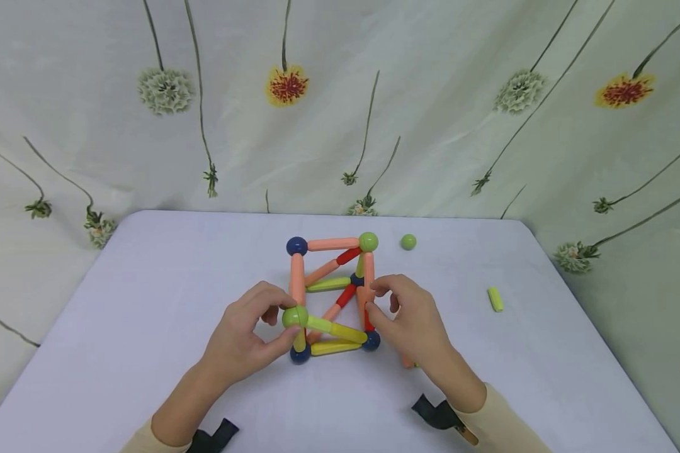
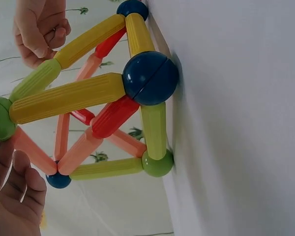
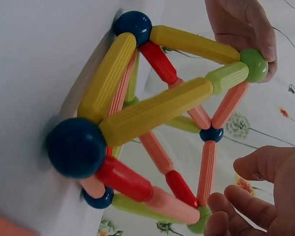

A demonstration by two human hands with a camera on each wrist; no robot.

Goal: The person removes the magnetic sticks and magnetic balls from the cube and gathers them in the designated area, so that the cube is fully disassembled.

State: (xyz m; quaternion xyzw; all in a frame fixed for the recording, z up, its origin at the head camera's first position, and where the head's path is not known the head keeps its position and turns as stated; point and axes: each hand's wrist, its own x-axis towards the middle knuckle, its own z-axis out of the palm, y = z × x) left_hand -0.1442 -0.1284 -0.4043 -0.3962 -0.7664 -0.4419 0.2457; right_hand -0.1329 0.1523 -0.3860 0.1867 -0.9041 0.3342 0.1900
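A boxy frame of magnetic rods and balls stands on the table, its upper green ball (image 1: 294, 316) pinched by my left hand (image 1: 240, 343) between thumb and fingers. From that ball a light-green and yellow diagonal rod pair (image 1: 334, 328) slopes down to a blue ball (image 1: 371, 341) at the front right. Another blue ball (image 2: 151, 78) sits at the bottom front left. My right hand (image 1: 410, 314) hovers by the frame's right side, fingers loosely bent and holding nothing. Nearest it in the right wrist view are a pink rod (image 3: 174, 205) and a green ball (image 3: 200, 222).
A loose green ball (image 1: 408, 241) lies behind the frame to the right. Farther right is a short yellow-green rod (image 1: 495, 299). A pink piece (image 1: 408, 361) lies partly hidden under my right forearm. A flower-patterned cloth (image 1: 430, 126) hangs behind the table (image 1: 147, 283).
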